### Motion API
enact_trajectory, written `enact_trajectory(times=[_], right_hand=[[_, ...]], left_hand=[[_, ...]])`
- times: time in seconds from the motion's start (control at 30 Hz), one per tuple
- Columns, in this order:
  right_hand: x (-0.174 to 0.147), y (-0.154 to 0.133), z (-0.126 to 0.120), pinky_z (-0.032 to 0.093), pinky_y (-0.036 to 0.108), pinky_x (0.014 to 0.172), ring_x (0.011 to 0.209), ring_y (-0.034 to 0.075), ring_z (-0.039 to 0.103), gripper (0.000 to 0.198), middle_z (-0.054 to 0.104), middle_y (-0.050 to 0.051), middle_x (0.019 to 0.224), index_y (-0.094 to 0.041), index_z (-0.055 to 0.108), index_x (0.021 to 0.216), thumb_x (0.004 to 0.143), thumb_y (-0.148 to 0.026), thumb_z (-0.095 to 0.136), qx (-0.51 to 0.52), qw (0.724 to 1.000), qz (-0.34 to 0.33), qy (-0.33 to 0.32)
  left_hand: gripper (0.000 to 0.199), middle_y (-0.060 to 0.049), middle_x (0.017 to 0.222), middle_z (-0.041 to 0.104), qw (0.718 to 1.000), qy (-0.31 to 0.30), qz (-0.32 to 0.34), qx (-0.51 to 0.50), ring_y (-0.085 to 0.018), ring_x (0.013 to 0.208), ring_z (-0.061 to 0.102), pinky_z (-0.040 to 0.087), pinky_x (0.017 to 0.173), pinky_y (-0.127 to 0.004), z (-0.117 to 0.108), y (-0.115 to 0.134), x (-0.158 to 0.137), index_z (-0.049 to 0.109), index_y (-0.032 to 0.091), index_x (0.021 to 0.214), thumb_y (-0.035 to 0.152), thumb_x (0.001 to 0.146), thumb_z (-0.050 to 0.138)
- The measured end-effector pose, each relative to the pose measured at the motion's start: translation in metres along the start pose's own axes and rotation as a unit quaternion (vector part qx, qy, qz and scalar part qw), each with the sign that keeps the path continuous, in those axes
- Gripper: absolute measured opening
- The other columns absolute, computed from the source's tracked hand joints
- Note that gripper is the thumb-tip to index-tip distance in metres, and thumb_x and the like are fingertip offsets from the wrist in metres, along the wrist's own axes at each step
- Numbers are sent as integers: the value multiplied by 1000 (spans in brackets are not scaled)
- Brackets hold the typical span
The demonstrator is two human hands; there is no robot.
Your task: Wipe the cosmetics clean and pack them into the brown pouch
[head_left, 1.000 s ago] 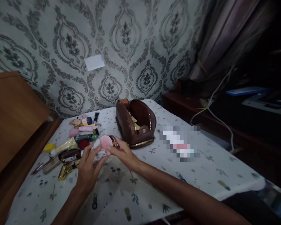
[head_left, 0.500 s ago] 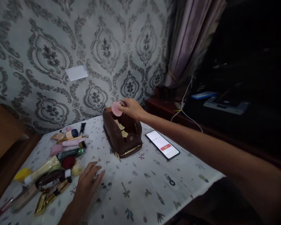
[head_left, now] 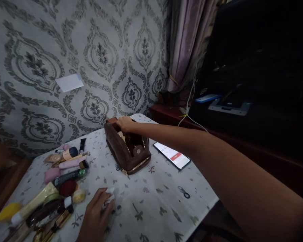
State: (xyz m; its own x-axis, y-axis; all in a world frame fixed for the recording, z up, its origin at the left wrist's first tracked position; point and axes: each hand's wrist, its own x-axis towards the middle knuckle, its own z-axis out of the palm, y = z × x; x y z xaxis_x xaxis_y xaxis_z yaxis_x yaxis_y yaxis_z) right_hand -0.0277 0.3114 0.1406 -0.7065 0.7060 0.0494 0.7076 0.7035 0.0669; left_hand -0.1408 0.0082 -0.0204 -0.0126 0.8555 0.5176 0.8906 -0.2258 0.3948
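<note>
"Where is the right hand [head_left: 125, 124] reaching?"

"Into the brown bag [head_left: 116, 148], which is standing open on the patterned tablecloth [head_left: 146, 205]; that hand's fingertips are hiding inside, so I can't tell their state."

"And the left hand [head_left: 94, 213]?"

"Its curled fingers are holding a crumpled white wad [head_left: 110, 193] near assorted cosmetics [head_left: 68, 177]."

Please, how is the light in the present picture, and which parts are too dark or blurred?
Head view: dim overall, with the phone screen glowing brightly; head view: deep shadow inside the brown bag, where the fingertips of the right hand cannot be made out; head view: the brown object at the left edge is blurred, the far right nearly black.
</note>
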Motion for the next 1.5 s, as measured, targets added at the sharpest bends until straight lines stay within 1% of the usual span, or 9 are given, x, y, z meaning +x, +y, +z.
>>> enact_trajectory(times=[0.1, 0.2, 0.33, 0.73, 0.9, 1.1, 1.23, 1.37, 1.5], right_hand=[[7, 0, 5, 53, 34, 93, 114, 31, 65, 41, 71, 18, 115, -10, 71, 108, 69, -17, 81, -18, 999, 5, -29], [12, 1, 10, 53, 35, 93, 111, 27, 66, 33, 70, 18, 113, -7, 69, 108, 80, -22, 76, -29, 998, 1, -54], [21, 4, 17, 55, 42, 90, 106, 22, 65, 32, 65, 11, 119, -12, 63, 117, 92, -33, 64, -40, 997, -2, -72], [32, 10, 38, 55, 41, 88, 104, 22, 64, 35, 62, 11, 121, -13, 60, 121, 93, -34, 62, -21, 997, -18, -70], [24, 7, 30, 55, 40, 88, 103, 21, 65, 33, 64, 11, 118, -11, 62, 117, 93, -33, 63, -31, 996, -23, -78], [20, 2, 12, 54, 39, 89, 102, 21, 66, 23, 69, 8, 111, -13, 67, 107, 90, -28, 67, -45, 995, -36, -82], [13, 3, -14, 51, 25, 79, 99, 23, 69, 16, 75, 9, 101, -13, 75, 95, 80, -17, 71, -19, 997, -54, -44], [-8, 8, -36, 48, 24, 71, 100, 24, 69, 29, 74, 15, 108, -11, 73, 108, 88, -18, 54, 7, 999, -44, 18], [-35, 17, -40, 45, 24, 72, 99, 22, 68, 32, 74, 14, 109, -13, 73, 108, 90, -18, 47, 27, 998, -38, 53]], left_hand=[[27, -9, 103, 71, 1000, -16, 2, 5, -20, 93, 73, 61, 84, -28, 1, -6, -2, 71, 20, 91, 40, 94, 52], [25, -10, 105, 71, 999, -50, 17, 11, -19, 95, 72, 61, 84, -27, 1, -13, -4, 71, 21, 93, 37, 95, 52], [23, -9, 107, 71, 999, -47, 18, 14, -20, 100, 71, 60, 87, -29, 1, -16, -6, 71, 21, 95, 36, 94, 53], [25, -9, 110, 70, 999, -47, 16, -7, -21, 100, 70, 59, 90, -29, 1, -10, -7, 71, 21, 96, 39, 95, 53], [22, -10, 112, 69, 996, -90, 21, 12, -22, 104, 70, 60, 90, -32, -1, -16, -7, 70, 23, 101, 34, 95, 51], [22, -10, 114, 69, 997, -72, -11, 3, -23, 105, 70, 60, 92, -34, 0, -9, -8, 70, 22, 98, 35, 94, 52], [21, -10, 112, 70, 999, -55, 2, -1, -23, 102, 71, 61, 88, -33, 0, -9, -6, 70, 22, 97, 36, 93, 55], [19, -9, 109, 70, 998, -56, 10, -7, -22, 101, 71, 60, 88, -32, 2, -10, -5, 69, 23, 95, 34, 93, 55], [20, -9, 105, 69, 999, -47, -12, -20, -22, 97, 71, 60, 85, -32, 2, -6, -4, 68, 22, 91, 35, 93, 53]])
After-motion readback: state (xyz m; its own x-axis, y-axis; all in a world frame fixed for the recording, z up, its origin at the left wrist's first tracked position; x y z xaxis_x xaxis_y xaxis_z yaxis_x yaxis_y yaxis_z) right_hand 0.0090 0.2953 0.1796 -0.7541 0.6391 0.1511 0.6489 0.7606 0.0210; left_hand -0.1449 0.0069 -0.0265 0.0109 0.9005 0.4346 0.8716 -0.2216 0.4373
